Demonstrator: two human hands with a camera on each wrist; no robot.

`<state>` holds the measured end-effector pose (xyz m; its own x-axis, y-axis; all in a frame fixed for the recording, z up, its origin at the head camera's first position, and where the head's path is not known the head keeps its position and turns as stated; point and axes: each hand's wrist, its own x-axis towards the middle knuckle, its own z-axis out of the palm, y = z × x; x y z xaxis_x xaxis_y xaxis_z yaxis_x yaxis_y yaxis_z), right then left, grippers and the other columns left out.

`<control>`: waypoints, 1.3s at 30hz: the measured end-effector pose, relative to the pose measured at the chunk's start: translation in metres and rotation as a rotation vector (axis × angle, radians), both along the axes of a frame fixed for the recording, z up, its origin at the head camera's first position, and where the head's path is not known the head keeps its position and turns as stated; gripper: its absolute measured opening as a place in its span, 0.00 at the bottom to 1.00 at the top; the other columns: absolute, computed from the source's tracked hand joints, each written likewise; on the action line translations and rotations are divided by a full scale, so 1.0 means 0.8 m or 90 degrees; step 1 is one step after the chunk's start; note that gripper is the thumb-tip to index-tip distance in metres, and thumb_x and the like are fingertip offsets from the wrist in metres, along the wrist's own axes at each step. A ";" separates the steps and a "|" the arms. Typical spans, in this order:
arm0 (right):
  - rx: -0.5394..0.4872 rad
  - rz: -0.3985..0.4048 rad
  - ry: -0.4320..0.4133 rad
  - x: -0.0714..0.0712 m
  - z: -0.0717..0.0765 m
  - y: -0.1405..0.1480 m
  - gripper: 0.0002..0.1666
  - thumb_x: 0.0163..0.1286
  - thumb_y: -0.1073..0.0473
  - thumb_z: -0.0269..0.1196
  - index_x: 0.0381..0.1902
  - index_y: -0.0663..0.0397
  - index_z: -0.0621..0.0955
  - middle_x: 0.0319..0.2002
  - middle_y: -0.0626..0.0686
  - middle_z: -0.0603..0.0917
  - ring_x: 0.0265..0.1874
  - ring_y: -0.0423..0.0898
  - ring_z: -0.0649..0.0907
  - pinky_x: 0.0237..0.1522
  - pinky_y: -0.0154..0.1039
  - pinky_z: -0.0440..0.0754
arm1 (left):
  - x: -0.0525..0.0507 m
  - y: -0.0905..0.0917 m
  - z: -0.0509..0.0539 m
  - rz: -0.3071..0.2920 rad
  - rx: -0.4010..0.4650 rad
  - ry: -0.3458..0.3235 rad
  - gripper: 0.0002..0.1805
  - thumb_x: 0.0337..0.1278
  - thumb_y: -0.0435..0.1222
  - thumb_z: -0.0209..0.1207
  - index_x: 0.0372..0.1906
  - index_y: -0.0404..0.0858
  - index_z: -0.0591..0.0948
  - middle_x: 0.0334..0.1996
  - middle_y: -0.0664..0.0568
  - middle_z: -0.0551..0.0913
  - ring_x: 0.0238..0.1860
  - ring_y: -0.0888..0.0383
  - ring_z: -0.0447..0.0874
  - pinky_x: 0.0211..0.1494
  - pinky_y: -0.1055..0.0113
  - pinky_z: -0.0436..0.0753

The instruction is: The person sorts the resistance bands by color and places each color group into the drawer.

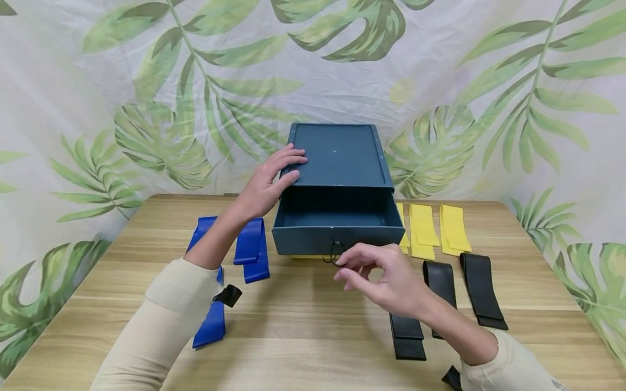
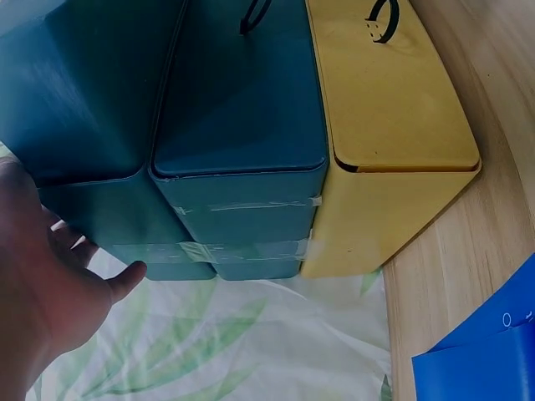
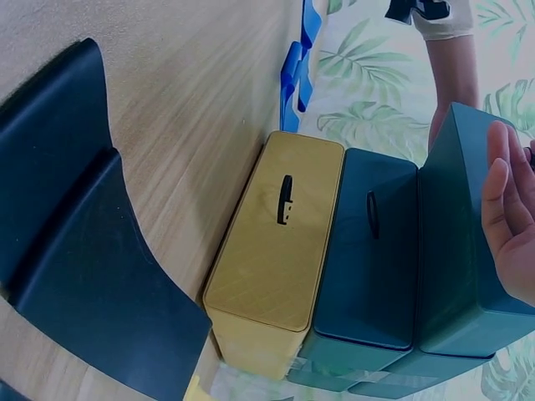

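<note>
A drawer box (image 1: pixel 335 155) stands at the back of the table, its top dark-teal drawer (image 1: pixel 313 240) pulled out, the visible inside bare. My left hand (image 1: pixel 269 184) rests on the box's upper left edge, fingers extended; the left wrist view shows this hand (image 2: pixel 63 284) beside the box's side. In front of the drawer, my right hand (image 1: pixel 391 274) has its curled fingers at the black loop handle (image 1: pixel 334 248) and hooks it. Below, a second teal drawer (image 3: pixel 376 267) and a yellow drawer (image 3: pixel 276 251) are closed, each with a black loop.
Folded blue bands (image 1: pixel 250 247) lie left of the box. On the right are folded yellow bands (image 1: pixel 455 228), with several black bands (image 1: pixel 481 288) nearer the front. A leaf-patterned cloth (image 1: pixel 235 65) hangs behind the table (image 1: pixel 303 336).
</note>
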<state>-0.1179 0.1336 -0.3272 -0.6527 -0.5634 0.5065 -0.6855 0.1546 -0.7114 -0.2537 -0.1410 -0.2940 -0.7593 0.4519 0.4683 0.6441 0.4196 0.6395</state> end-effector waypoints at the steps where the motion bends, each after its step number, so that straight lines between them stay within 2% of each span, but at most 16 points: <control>1: 0.001 -0.001 -0.002 0.000 0.000 0.000 0.09 0.68 0.74 0.67 0.43 0.60 0.84 0.33 0.53 0.91 0.28 0.37 0.89 0.29 0.35 0.85 | 0.000 0.000 0.000 0.001 -0.003 0.001 0.21 0.78 0.35 0.50 0.68 0.31 0.76 0.75 0.41 0.69 0.83 0.51 0.49 0.82 0.48 0.50; 10: 0.011 -0.006 -0.013 -0.001 0.002 0.001 0.08 0.68 0.73 0.67 0.43 0.60 0.85 0.34 0.52 0.91 0.27 0.37 0.89 0.29 0.36 0.86 | 0.001 0.000 0.003 0.000 -0.002 0.001 0.21 0.78 0.34 0.52 0.69 0.30 0.77 0.75 0.40 0.69 0.83 0.50 0.50 0.82 0.48 0.51; 16: 0.014 -0.006 0.002 0.000 0.003 0.003 0.08 0.68 0.73 0.67 0.43 0.59 0.85 0.34 0.50 0.91 0.28 0.37 0.89 0.29 0.36 0.86 | 0.000 0.000 0.004 0.003 -0.006 0.003 0.21 0.78 0.35 0.52 0.67 0.30 0.77 0.74 0.40 0.70 0.82 0.50 0.51 0.82 0.48 0.52; 31: 0.012 0.005 0.017 0.004 0.003 0.005 0.09 0.68 0.74 0.66 0.43 0.60 0.85 0.33 0.51 0.91 0.27 0.38 0.88 0.29 0.34 0.85 | -0.002 0.000 -0.002 0.001 -0.003 0.014 0.22 0.78 0.35 0.50 0.68 0.30 0.77 0.75 0.40 0.69 0.83 0.50 0.49 0.82 0.48 0.50; 35: 0.009 0.016 0.001 0.005 0.004 0.007 0.10 0.69 0.74 0.66 0.45 0.59 0.85 0.34 0.51 0.91 0.28 0.39 0.88 0.29 0.35 0.85 | -0.002 0.000 -0.004 -0.001 -0.002 0.012 0.22 0.79 0.35 0.50 0.68 0.30 0.77 0.75 0.40 0.69 0.83 0.50 0.49 0.83 0.48 0.49; 39: -0.007 0.027 -0.002 0.007 0.011 0.018 0.15 0.69 0.76 0.64 0.51 0.60 0.84 0.35 0.51 0.91 0.28 0.40 0.88 0.29 0.35 0.85 | -0.003 0.000 -0.002 -0.002 -0.007 0.010 0.22 0.79 0.36 0.49 0.68 0.31 0.76 0.75 0.41 0.69 0.83 0.50 0.48 0.83 0.49 0.48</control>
